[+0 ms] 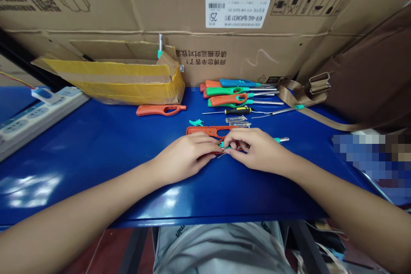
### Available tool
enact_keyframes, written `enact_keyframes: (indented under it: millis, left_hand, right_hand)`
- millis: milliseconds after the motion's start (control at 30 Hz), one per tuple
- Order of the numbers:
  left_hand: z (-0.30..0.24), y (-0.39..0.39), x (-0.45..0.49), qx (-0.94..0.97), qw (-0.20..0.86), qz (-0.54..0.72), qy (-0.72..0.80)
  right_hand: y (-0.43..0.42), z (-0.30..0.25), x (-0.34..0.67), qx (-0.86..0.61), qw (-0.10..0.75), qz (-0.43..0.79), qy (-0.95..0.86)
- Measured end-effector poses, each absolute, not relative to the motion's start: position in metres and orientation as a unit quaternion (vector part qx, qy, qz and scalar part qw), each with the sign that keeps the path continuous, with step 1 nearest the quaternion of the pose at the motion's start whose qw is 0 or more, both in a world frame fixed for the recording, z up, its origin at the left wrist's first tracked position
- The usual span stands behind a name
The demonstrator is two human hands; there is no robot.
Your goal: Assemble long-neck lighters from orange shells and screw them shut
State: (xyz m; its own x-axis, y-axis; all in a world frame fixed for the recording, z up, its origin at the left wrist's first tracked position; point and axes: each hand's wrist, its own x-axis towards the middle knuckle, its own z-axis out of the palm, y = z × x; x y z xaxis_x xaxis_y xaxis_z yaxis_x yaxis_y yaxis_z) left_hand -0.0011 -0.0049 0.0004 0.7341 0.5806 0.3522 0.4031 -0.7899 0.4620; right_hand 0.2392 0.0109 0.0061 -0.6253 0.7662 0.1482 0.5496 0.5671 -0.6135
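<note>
Close together on the blue table, my left hand (188, 154) and my right hand (255, 147) meet over a partly hidden gas lighter. My left fingers press on its orange casing half. The right thumb and fingers are pinched beside a small teal part (221, 145); what they hold is hidden. A metal lighter nozzle (284, 139) with a teal collar sticks out beyond my right hand. Just behind the hands lies another orange casing half (196, 130), inner side up. Small teal pieces (195, 123) and clear fuel tanks (236, 119) are behind it.
Several assembled lighters (229, 99) are stacked behind a black-and-yellow screwdriver (237, 111). One orange casing (160, 110) lies left, before a yellow-taped cardboard box (128, 81). A power strip (35, 113) stands far left, a brown strap (324, 120) right. Large cardboard (144, 0) walls the back.
</note>
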Motion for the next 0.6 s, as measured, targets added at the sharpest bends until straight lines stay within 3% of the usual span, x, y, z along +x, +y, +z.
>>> enact_keyframes:
  millis: [200, 367, 533, 600]
  left_hand:
    - [0.002, -0.005, 0.001, 0.920, 0.162, 0.239, 0.266]
    - [0.002, -0.005, 0.001, 0.924, 0.159, 0.220, 0.269]
    - [-0.002, -0.005, -0.001, 0.923, 0.149, 0.228, 0.273]
    - [-0.003, -0.006, -0.002, 0.919, 0.155, 0.239, 0.271]
  right_hand:
    - [0.012, 0.007, 0.236, -0.426, 0.198, 0.325, -0.821]
    - [0.010, 0.006, 0.237, -0.392, 0.199, 0.266, -0.858]
    - [0.021, 0.008, 0.247, -0.381, 0.298, 0.228, -0.845]
    - [0.030, 0.009, 0.255, -0.414, 0.302, 0.175, -0.841]
